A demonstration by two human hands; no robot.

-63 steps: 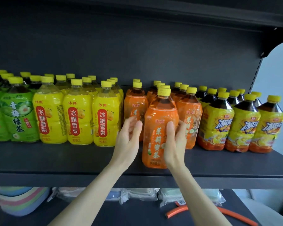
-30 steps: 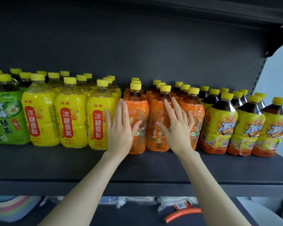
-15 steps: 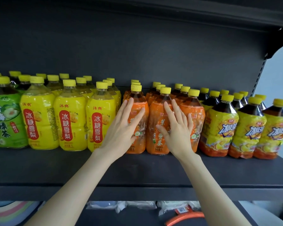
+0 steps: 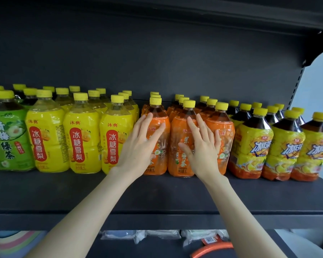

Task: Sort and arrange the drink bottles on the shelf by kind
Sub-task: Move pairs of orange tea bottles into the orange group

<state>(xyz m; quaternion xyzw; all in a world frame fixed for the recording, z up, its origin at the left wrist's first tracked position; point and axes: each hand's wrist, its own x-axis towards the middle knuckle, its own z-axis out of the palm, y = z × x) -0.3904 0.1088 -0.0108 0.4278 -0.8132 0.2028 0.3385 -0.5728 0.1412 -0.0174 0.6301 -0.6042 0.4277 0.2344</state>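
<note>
Rows of yellow-capped drink bottles stand on a dark shelf [image 4: 157,194], grouped by kind: green tea bottles [image 4: 6,138] at far left, then yellow pear-drink bottles [image 4: 82,138], orange tea bottles [image 4: 179,127] in the middle, and dark iced-tea bottles [image 4: 254,142] on the right. My left hand [image 4: 140,146] lies flat with fingers spread against the leftmost front orange bottle [image 4: 160,161]. The flat palm of my right hand [image 4: 203,149] rests on the middle front orange bottle, its fingertips reaching the right one [image 4: 226,138]. Neither hand grips a bottle.
The shelf's front strip in front of the bottles is bare dark metal. A shelf board hangs overhead. Below, a lower shelf holds plastic-wrapped packets [image 4: 157,236], an orange hose [image 4: 213,248] and pastel striped items [image 4: 13,243]. A pale wall [image 4: 317,84] shows at right.
The orange bottle held near the shelf's front edge was pushed back into line with the other orange bottles. Both hands then opened flat against the front row.
</note>
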